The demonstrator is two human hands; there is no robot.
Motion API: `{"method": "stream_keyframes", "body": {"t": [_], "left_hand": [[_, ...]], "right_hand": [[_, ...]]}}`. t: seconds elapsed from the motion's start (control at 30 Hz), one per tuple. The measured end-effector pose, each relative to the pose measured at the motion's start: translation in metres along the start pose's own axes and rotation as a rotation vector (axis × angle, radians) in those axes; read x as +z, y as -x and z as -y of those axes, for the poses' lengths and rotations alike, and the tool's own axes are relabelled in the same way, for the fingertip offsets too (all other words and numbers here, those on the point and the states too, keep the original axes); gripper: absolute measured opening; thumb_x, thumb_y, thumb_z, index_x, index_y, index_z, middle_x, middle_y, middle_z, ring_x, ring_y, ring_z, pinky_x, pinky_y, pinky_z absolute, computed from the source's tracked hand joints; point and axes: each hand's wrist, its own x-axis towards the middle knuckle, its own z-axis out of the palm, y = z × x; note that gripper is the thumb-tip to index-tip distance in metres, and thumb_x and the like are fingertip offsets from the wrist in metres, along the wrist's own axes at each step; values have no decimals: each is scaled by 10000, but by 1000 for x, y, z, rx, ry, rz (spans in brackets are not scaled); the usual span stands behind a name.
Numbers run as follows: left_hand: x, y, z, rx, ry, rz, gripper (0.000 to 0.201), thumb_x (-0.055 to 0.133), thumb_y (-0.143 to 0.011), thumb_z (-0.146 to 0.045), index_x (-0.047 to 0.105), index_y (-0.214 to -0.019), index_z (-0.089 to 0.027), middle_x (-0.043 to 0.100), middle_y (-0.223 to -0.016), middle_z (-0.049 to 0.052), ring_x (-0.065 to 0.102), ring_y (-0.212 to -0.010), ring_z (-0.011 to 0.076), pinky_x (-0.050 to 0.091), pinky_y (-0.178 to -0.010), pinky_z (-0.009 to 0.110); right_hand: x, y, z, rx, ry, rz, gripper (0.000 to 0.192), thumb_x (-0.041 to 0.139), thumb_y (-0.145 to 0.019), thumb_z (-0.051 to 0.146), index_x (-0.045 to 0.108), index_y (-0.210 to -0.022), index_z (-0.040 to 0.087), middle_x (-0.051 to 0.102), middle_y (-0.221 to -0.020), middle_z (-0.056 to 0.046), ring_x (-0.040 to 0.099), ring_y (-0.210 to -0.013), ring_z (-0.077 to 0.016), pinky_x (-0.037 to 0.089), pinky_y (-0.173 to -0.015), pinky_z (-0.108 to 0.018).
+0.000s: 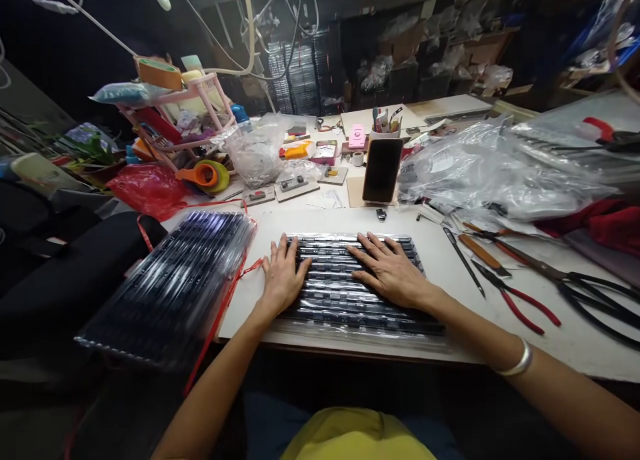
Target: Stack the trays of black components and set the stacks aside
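"Plastic-wrapped pack of dark strips (340, 307), centre of our clock, flat on the white table (465, 337); left hand (283, 277) on its ten, right hand (390, 270) on its one!"

"And the fingers?"

"Left ones slightly parted, thumb standing wide; right ones spread, palm down; neither hand clamped on anything!"

"Take us round the room!"

"Dim background, loose cables (250, 27) hanging at eleven; pink rack (210, 90) at ten, crowded; clear plastic bags (500, 170) heaped between one and two; phone (383, 173) propped upright just past twelve, screen dark!"

"Any writing to call?"

"Pale label (443, 161) on those bags, too small to read; marks on a paper sheet (330, 199) near twelve, illegible from here!"

"Edges, then; where's the space?"

"Tight at six, the clear wrap lying right along the table's front edge; at nine a second pack (170, 287) beside red strapping (217, 327), crowding that flank; bare table at three, up to the red-handled pliers (520, 300) and big scissors (555, 277); a slim bare band at twelve, below the phone!"
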Motion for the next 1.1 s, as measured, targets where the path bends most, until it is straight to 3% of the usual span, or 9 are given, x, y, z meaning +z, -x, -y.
{"method": "stream_keyframes", "body": {"t": [0.13, 0.2, 0.3, 0.43, 0.6, 0.73, 0.83, 1.0, 1.1], "left_hand": [[-10, -2, 8, 40, 240, -183, 414, 363, -918, -300, 522, -1281, -183, 332, -1474, 117, 331, -1341, 259, 273, -1100, 424], [-12, 1, 8, 58, 232, -231, 406, 360, -915, -266, 538, -1268, -175, 337, -1471, 118, 343, -1333, 250, 285, -1094, 412], [-9, 6, 1, 36, 46, -157, 386, 393, -906, -282, 572, -1233, -179, 418, -1426, 131, 360, -1312, 309, 272, -1067, 519], [-1, 9, -11, 60, -276, -20, 427, 385, -920, -362, 550, -1249, -146, 497, -1351, 178, 358, -1301, 373, 110, -1047, 653], [-4, 4, -9, 112, -409, 97, 568, 352, -931, -411, 439, -1320, -7, 387, -1407, 255, 333, -1329, 343, 229, -1077, 493], [-15, 6, 3, 132, -379, 211, 537, 324, -944, -397, 373, -1380, -86, 311, -1476, 179, 242, -1379, 296, 269, -1076, 463], [-19, 12, 7, 173, -407, 219, 551, 283, -952, -419, 316, -1412, -118, 244, -1508, 154, 195, -1395, 278, 235, -1095, 481], [-13, 12, -2, 164, -468, 208, 578, 289, -946, -425, 372, -1375, -46, 305, -1463, 227, 243, -1373, 323, 181, -1113, 496], [-10, 11, -8, 190, -410, 221, 570, 293, -941, -449, 339, -1414, -133, 240, -1506, 166, 157, -1391, 349, 213, -1099, 510]], "right_hand": [[4, 6, 0, 67, 26, -86, 594, 209, -939, 548, 378, -1408, 225, 260, -1503, -121, 178, -1390, -297, 202, -1082, -526], [5, 7, -1, 54, 29, -100, 591, 223, -938, 548, 383, -1406, 224, 267, -1500, -126, 180, -1389, -303, 212, -1081, -515], [5, 6, -1, 17, 27, -100, 577, 241, -937, 546, 394, -1400, 239, 279, -1497, -122, 189, -1387, -304, 223, -1079, -506], [4, 3, -1, -7, 23, -62, 579, 240, -938, 541, 366, -1415, 238, 253, -1504, -117, 179, -1389, -297, 214, -1081, -515], [2, -1, -1, 0, 6, 37, 623, 210, -931, 561, 314, -1437, 213, 180, -1522, -112, 108, -1400, -295, 182, -1090, -535], [2, -2, -1, 27, -25, 70, 679, 179, -909, 611, 228, -1462, 221, 85, -1535, -78, 46, -1407, -268, 125, -1112, -527], [1, -2, -1, 8, -39, 107, 738, 175, -880, 662, 207, -1465, 214, 72, -1535, -56, 34, -1408, -265, 101, -1121, -523], [-1, -2, 0, -48, -58, 111, 750, 161, -878, 666, 215, -1463, 199, 150, -1525, -43, 62, -1408, -271, 128, -1107, -561], [0, -2, 2, -70, -61, 94, 704, 177, -890, 646, 236, -1457, 233, 158, -1525, -27, 77, -1407, -277, 123, -1098, -578]]}}
